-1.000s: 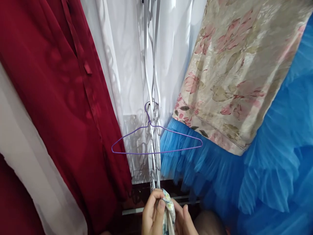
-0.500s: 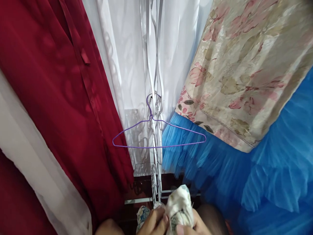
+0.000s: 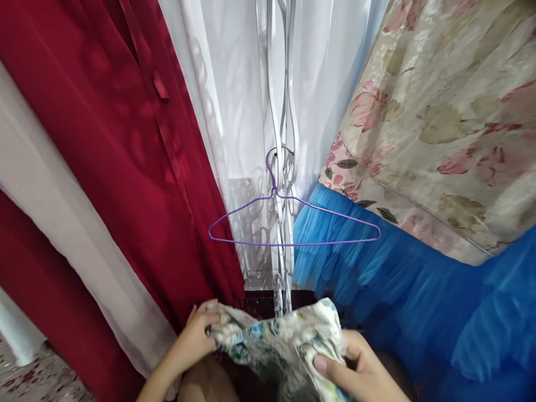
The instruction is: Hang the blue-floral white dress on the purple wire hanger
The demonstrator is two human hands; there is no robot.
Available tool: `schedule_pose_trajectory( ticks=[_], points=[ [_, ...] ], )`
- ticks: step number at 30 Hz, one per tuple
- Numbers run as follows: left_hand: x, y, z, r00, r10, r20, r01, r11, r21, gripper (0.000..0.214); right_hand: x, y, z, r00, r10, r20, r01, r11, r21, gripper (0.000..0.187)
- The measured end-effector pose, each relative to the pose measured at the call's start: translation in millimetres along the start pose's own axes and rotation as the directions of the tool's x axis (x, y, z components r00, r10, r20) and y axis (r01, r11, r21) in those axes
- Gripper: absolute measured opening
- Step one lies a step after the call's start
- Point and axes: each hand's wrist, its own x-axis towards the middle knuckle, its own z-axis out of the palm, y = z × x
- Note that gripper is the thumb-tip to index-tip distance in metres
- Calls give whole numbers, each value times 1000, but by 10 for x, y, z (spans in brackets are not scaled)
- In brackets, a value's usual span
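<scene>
Between my hands, low in the view, stretches a patterned cloth garment [image 3: 288, 340], white with blue, green and yellow motifs and partly blurred. My left hand [image 3: 205, 324] grips its left end, the fingers closed around the edge. On the other side my right hand [image 3: 352, 363] pinches the cloth, thumb lying on top. The garment's lower part runs out of the frame. Beyond it a bare purple hanger [image 3: 272, 244] hangs by its hook from a white metal stand [image 3: 276, 106].
Red drapery [image 3: 167, 223] and a white strip of cloth [image 3: 92, 223] hang at left. White curtain [image 3: 234, 84] covers the back. At right hang a beige floral cloth [image 3: 431, 139] and blue ruffled tulle [image 3: 397, 290]. Patterned floor [image 3: 37, 374] shows at lower left.
My hands have moved apart and up, spreading the bunched garment out sideways between them. The view has shifted slightly, so the hanger and stand appear further right.
</scene>
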Motion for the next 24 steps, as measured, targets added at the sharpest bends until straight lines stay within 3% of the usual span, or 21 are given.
schedule_pose_trajectory(
  ticks=[2, 3, 5, 7, 10, 14, 17, 19, 22, 24],
  points=[
    [291, 125, -374, 992, 114, -53, -121, 983, -141, 6, 190, -284, 61, 970, -120, 210, 150, 980, -133, 24],
    [434, 192, -533, 988, 128, -90, -146, 963, -228, 5, 296, -424, 72, 951, -203, 233, 246, 954, -173, 24],
    [682, 323, -786, 981, 103, -162, -153, 930, -335, 11, 518, -661, 67, 920, -306, 246, 372, 882, -291, 51],
    [864, 443, -961, 969, 135, -207, -196, 931, -308, 14, 732, -814, 49, 895, -380, 233, 445, 794, -414, 75],
    [1020, 646, -1115, 926, 267, -265, -310, 941, -134, 18, 1006, -902, 42, 869, -460, 185, 477, 675, -563, 73],
    [1097, 1083, -1121, 848, 379, -371, -416, 909, -22, 12, 1167, -884, 114, 881, -435, 183, 441, 620, -648, 53],
    [1102, 1460, -976, 817, 464, -341, -474, 879, 59, 7, 1106, -830, 184, 886, -424, 188, 438, 634, -637, 48],
    [1099, 1627, -861, 756, 517, -402, -516, 848, 120, 17, 1017, -768, 189, 877, -441, 192, 461, 659, -594, 49],
    [1111, 1673, -755, 628, 527, -572, -566, 815, 129, 22, 880, -642, 86, 835, -526, 159, 525, 679, -513, 66],
    [1130, 1603, -743, 593, 495, -635, -578, 810, 92, 19, 820, -584, -49, 792, -608, 62, 556, 675, -485, 78]
  ],
)
